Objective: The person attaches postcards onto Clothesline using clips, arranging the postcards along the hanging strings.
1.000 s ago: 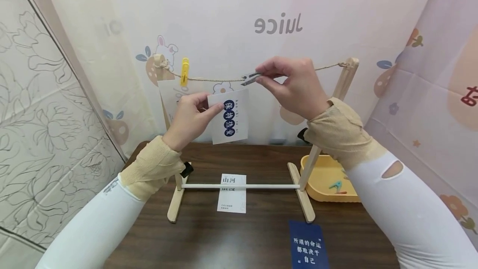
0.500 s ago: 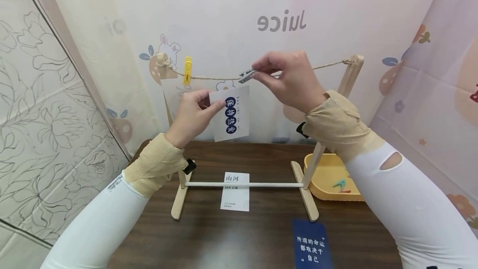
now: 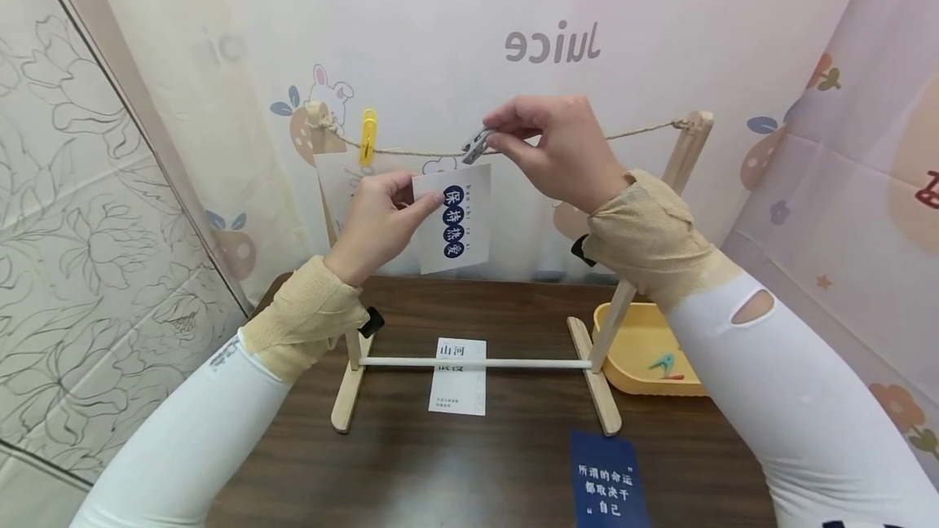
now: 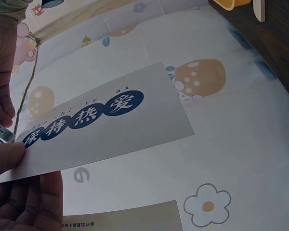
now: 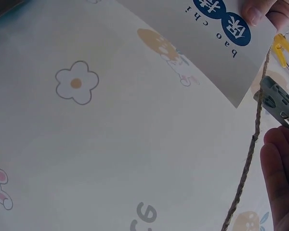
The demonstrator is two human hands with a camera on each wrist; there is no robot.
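Observation:
Between thumb and fingers, my left hand (image 3: 383,222) pinches a white card (image 3: 469,222) with blue ovals and characters, just under the rope (image 3: 418,154). My right hand (image 3: 561,145) pinches a grey clothespin (image 3: 477,147) at its handle end. In the right wrist view the clothespin (image 5: 278,102) has its tip at the rope (image 5: 250,149), beside a corner of the card (image 5: 212,53); card and clothespin look apart. Further left, a yellow clothespin (image 3: 368,137) sits on the rope, and another white card (image 3: 337,178) hangs there, partly behind my left hand.
A wooden stand (image 3: 607,398) with a white crossbar (image 3: 535,363) carries the rope. On the brown table (image 3: 411,463) lie a white card (image 3: 458,393) under the bar and a blue card (image 3: 609,479) in front. A yellow tray (image 3: 638,385) at right holds a teal clothespin (image 3: 663,363).
My right hand has moved slightly left with the grey clothespin, tilting it more downward towards the rope and card. The left hand has raised its card a little.

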